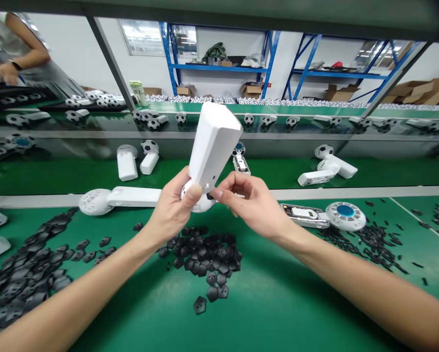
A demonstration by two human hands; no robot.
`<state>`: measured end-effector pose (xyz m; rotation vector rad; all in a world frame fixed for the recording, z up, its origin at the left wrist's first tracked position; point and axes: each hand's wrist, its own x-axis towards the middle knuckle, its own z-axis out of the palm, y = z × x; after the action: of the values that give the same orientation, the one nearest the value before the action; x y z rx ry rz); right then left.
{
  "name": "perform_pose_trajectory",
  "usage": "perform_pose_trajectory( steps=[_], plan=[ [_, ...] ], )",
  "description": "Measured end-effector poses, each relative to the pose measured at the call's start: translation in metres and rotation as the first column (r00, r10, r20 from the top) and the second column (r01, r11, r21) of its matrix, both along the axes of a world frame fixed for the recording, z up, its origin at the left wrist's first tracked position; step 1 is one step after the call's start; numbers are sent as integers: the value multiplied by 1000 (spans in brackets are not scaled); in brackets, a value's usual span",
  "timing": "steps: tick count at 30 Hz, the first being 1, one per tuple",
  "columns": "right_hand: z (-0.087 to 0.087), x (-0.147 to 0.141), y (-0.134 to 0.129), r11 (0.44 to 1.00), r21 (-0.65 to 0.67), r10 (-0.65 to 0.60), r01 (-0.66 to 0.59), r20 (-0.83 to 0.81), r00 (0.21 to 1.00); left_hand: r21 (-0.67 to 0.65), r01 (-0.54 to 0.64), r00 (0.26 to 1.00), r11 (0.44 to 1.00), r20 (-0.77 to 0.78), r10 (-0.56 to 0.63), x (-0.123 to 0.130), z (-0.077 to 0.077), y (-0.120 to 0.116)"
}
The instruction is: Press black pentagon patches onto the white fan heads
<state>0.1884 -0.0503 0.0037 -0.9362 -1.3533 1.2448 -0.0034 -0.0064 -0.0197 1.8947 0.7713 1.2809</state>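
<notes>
The left hand's (173, 208) fingers grip the round-headed white plastic device (214, 146) near its head, its boxy body tilted upward; the right hand's (254, 203) fingers pinch what seems to be a small black piece (209, 196) against that head. Below them, a heap of black pentagonal plastic pieces (212, 254) lies on the green table (263, 303).

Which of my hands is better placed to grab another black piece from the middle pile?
Probably your right hand: it seems to pinch only a small dark piece near the black pile, while your left hand grips and supports the white housing.
</notes>
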Motion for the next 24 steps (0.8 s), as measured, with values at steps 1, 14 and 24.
perform_pose_trajectory(
  steps=[1,14,24],
  plan=[
    [-1,-1,-1,1000,2,-4,4,11,1000,0,-2,1000,1000,2,2,0,0,0],
    [-3,-2,-1,969,-200,139,-148,-60,989,201,-64,990,977,-110,88,2,18,-17],
    [-7,3,0,881,-301,344,-365,-122,931,317,-5,992,949,-121,46,7,27,-27]
  ],
)
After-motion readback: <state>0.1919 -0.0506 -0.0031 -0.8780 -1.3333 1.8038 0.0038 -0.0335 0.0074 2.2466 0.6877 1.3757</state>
